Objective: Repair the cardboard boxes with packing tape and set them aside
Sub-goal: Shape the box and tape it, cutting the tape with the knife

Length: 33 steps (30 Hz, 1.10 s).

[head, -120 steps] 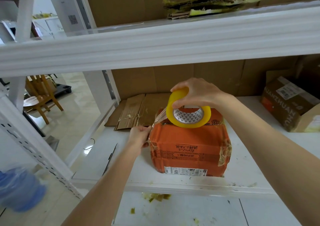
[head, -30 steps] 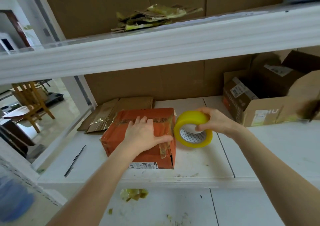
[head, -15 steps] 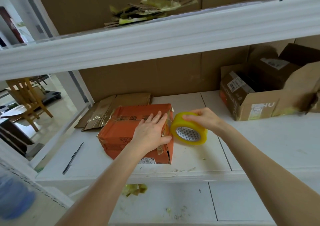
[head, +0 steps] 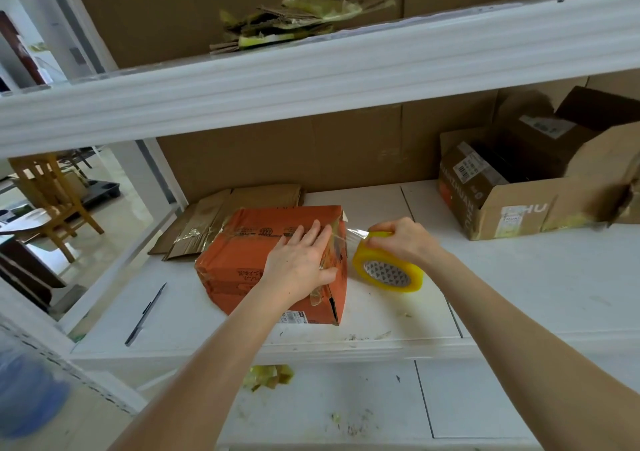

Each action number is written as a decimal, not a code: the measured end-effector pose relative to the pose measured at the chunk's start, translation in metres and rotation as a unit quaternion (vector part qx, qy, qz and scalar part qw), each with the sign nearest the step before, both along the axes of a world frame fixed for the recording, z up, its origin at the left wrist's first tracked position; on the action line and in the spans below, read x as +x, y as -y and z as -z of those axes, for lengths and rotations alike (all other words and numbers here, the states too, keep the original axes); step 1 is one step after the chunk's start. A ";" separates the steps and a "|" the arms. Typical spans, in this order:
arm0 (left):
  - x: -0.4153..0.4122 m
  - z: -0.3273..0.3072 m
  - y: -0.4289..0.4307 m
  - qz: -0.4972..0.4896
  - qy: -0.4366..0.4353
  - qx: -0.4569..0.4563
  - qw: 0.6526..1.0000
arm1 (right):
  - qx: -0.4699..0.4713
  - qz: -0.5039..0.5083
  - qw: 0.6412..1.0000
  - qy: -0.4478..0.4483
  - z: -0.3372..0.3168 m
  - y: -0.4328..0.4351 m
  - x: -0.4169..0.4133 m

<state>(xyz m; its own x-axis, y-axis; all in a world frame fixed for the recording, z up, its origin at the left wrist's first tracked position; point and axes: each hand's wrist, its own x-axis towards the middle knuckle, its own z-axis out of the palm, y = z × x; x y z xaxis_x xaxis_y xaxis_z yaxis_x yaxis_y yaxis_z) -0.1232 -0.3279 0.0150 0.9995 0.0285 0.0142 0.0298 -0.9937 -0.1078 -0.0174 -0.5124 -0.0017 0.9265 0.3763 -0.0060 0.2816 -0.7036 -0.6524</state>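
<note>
An orange cardboard box point(head: 242, 263) lies on the white shelf point(head: 519, 284), its right end wrapped in clear tape. My left hand point(head: 301, 260) presses flat on the box top near its right edge, fingers straight, thumb over the side. Just right of the box, my right hand point(head: 401, 239) grips a yellow roll of packing tape point(head: 388, 272). A short clear strip of tape point(head: 355, 232) stretches from the roll to the box's top right corner.
Flattened cardboard point(head: 221, 222) lies behind the box on the left. An open brown box point(head: 512, 191) stands at the back right. A black pen point(head: 145, 314) lies near the shelf's left front. The upper shelf beam point(head: 311, 76) hangs overhead, with cardboard scraps point(head: 291, 21) on it.
The tape roll has shifted slightly right and down from the box, drawing out a strip of tape. My left hand stays pressed on the box's right end.
</note>
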 end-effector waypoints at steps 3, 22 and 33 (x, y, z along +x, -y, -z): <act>-0.002 -0.002 -0.006 -0.009 -0.003 0.002 1.000 | -0.031 0.004 0.999 0.012 0.001 -0.011 -0.003; -0.022 0.005 -0.020 -0.031 0.162 -0.106 0.980 | 0.024 0.095 0.994 0.040 0.017 -0.041 -0.016; -0.092 0.050 -0.180 -0.269 0.320 -0.131 0.899 | -0.007 0.150 0.987 0.061 0.021 -0.059 -0.016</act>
<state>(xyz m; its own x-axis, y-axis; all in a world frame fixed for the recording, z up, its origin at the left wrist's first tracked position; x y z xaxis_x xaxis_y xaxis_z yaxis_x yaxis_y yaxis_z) -0.2157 -0.1479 -0.0353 0.6298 0.5915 0.5035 0.4867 -0.8056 0.3377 -0.0331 -0.4535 -0.0228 0.9903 0.0864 0.1087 0.1353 -0.7754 -0.6168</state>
